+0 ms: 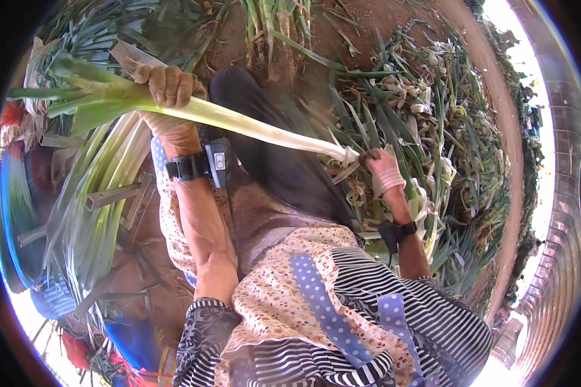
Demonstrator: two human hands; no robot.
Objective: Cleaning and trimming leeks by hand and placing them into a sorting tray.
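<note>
One leek [259, 126] in the left hand [168, 89]

A leek [258, 126] crosses above the legs [271, 164], leaf heap [426, 116] right, other leeks [100, 229] left.

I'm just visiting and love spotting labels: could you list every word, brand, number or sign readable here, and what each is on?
None can be read.
Dark device strapped at the left wrist: a small pale plate, its marks too small to read.
Dark device at the right wrist: no readable marks.
Leek in the left hand: no label visible.
Apron: flowers and dots, no readable words.
</note>
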